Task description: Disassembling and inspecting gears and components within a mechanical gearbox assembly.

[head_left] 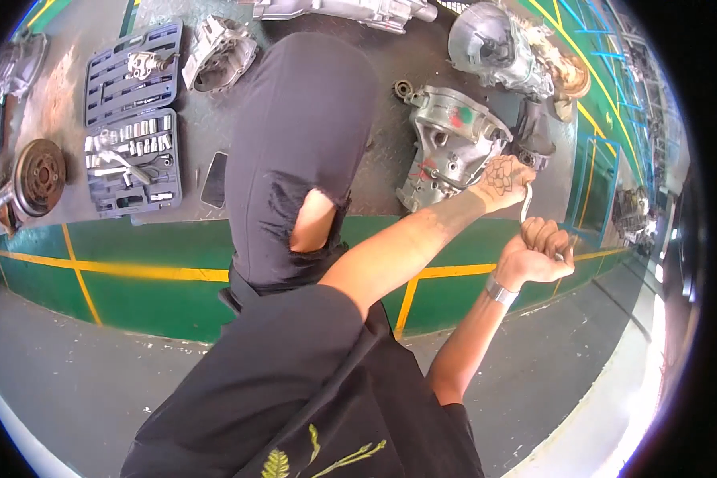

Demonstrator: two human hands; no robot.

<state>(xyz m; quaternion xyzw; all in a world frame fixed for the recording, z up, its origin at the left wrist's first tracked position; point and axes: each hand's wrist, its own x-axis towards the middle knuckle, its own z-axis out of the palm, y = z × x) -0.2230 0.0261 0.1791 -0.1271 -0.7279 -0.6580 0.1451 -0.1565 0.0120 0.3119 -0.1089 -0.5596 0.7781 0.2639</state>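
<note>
Far left, 9 o'clock: rusty brake disc (40, 177) flat on the dark platform (374, 171).

Toward 10 o'clock: open socket set case (133, 119), two grey halves, sockets in rows, ratchet lying across the lower half. Just right of it at 11 o'clock, small aluminium housing (219, 54). Below that, dark flat phone-like slab (214, 180) near the platform edge.

Centre: black-trousered knee, torn at the cloth, hiding the middle of the platform. Green floor band with yellow lines (135, 271) beneath, grey concrete lower down.

12 o'clock, top edge: long gearbox casting (350, 9), partly cut off.

1 o'clock: bell housing (494, 44), rounded, open face tilted.

2 o'clock: aluminium gearbox case (446, 143), red and green paint marks on it, lying on the platform beside a black part (534, 131).

Left hand (503, 180), tattooed on its back, at the case's right edge, grip clenched on the upper end of a bent silver hex key (526, 209).

Right hand (540, 253) at 3 o'clock, just below the left, metal wristband on, grip clenched in a fist around the key's lower end; little of that end visible.
</note>
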